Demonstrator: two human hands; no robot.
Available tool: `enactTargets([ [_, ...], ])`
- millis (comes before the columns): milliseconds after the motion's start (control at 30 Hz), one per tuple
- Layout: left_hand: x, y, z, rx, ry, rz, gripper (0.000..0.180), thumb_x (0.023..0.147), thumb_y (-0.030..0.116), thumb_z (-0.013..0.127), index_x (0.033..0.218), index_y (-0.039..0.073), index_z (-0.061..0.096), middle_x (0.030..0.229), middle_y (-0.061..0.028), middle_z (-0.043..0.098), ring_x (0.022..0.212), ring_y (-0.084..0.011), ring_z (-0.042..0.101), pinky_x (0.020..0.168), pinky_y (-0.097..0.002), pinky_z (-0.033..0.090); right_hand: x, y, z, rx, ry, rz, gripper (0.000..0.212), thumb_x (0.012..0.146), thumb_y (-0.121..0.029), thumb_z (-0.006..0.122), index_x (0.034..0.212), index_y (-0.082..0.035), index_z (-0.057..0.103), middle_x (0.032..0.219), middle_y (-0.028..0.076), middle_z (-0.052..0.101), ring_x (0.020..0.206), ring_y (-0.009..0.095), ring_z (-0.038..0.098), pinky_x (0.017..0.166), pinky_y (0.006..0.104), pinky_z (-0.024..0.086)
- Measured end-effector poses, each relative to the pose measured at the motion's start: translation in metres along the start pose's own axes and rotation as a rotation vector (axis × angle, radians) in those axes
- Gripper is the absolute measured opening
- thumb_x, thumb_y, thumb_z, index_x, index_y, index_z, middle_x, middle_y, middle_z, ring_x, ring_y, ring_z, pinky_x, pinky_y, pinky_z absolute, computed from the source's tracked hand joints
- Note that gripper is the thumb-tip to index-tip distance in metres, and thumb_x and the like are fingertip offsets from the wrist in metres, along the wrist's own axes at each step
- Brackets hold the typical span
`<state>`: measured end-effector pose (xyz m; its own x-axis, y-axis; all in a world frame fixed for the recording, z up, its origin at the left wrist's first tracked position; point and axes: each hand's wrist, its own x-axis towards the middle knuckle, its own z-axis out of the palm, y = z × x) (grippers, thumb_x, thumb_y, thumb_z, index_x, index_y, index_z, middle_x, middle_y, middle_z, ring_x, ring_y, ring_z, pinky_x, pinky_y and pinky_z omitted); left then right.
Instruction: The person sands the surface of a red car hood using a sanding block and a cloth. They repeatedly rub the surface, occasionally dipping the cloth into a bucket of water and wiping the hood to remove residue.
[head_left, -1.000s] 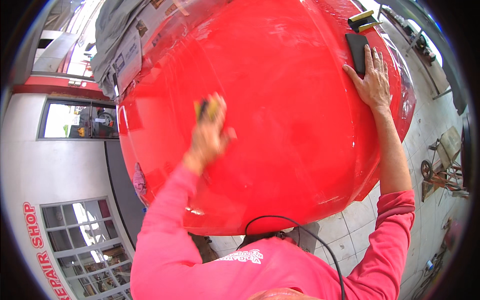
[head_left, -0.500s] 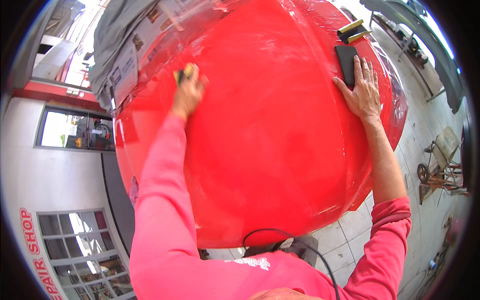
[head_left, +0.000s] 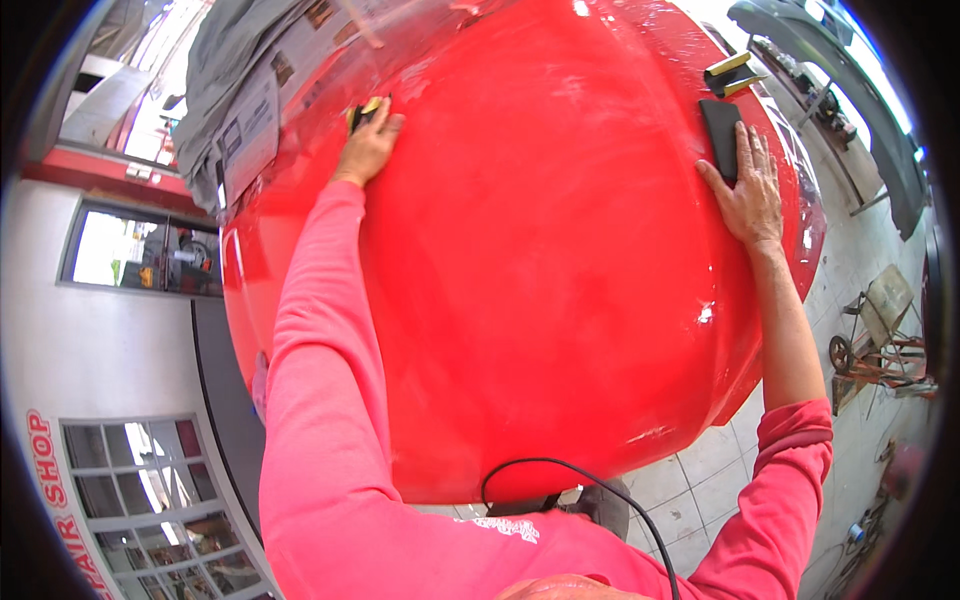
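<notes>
My left hand [head_left: 367,150] is on the left side of a glossy red car hood [head_left: 530,250]. Its fingers are closed on a black-and-yellow sanding pad [head_left: 366,112], partly hidden by them and pressed to the surface. My right hand [head_left: 752,195] lies flat with its fingers stretched out on the hood's right part. Against its fingers and thumb lies a flat black rectangular block [head_left: 720,135], its kind unclear. Beyond that block rests a black piece with yellow edges [head_left: 732,75], apart from the hand.
Grey cloth [head_left: 215,105] and taped masking paper [head_left: 252,140] cover the far left of the car. Clear plastic film runs along the right edge. A black cable [head_left: 590,468] hangs before my body. A wheeled metal frame [head_left: 880,335] stands on the tiled floor at the right.
My left hand has slid slightly forward and left with the sanding pad. The hood, my right hand and the black block appear shifted rightward and slightly down in the view, as the camera moved.
</notes>
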<state>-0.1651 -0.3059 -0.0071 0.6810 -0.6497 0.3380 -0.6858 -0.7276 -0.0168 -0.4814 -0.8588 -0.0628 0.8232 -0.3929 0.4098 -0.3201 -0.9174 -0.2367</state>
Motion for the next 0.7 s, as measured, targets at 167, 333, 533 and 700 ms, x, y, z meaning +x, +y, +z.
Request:
enactTargets([
  [167, -0.134, 0.165, -0.06, -0.103, -0.113, 0.117, 0.085, 0.108, 0.062, 0.05, 0.164, -0.001, 0.037, 0.169, -0.0261, 0.039, 0.159, -0.0419, 0.034, 0.13, -0.0503, 0.031, -0.004, 0.019, -0.003, -0.066, -0.015, 0.053, 0.101, 0.099, -0.075, 0.056, 0.169, -0.006, 0.034, 0.172, 0.023, 0.036, 0.162, 0.038, 0.03, 0.134, 0.0488, 0.021],
  [333, -0.195, 0.17, -0.099, -0.1, -0.288, 0.357, 0.076, 0.107, 0.048, 0.06, 0.163, 0.001, 0.041, 0.17, -0.0201, 0.04, 0.159, -0.0415, 0.035, 0.131, -0.0503, 0.03, -0.009, 0.018, -0.002, -0.062, 0.004, 0.059, 0.1, 0.099, -0.075, 0.056, 0.169, -0.007, 0.033, 0.172, 0.023, 0.036, 0.161, 0.038, 0.031, 0.134, 0.0488, 0.022],
  [533, -0.007, -0.04, -0.051, 0.239, -0.127, -0.004, 0.036, 0.107, 0.021, 0.057, 0.138, 0.006, 0.068, 0.144, -0.0271, 0.064, 0.128, -0.0428, 0.066, 0.109, -0.0474, 0.054, 0.001, 0.004, 0.006, 0.021, -0.01, 0.03, 0.101, 0.098, -0.077, 0.056, 0.17, -0.011, 0.033, 0.172, 0.021, 0.036, 0.16, 0.039, 0.032, 0.133, 0.0478, 0.025],
  [700, -0.059, 0.043, -0.029, -0.252, 0.081, -0.13, 0.046, 0.109, 0.026, 0.055, 0.153, 0.012, 0.059, 0.141, -0.0216, 0.067, 0.131, -0.0399, 0.064, 0.112, -0.0473, 0.051, 0.001, 0.009, 0.004, 0.012, -0.018, 0.049, 0.1, 0.098, -0.076, 0.057, 0.17, -0.01, 0.033, 0.172, 0.022, 0.036, 0.161, 0.039, 0.031, 0.133, 0.0479, 0.024],
])
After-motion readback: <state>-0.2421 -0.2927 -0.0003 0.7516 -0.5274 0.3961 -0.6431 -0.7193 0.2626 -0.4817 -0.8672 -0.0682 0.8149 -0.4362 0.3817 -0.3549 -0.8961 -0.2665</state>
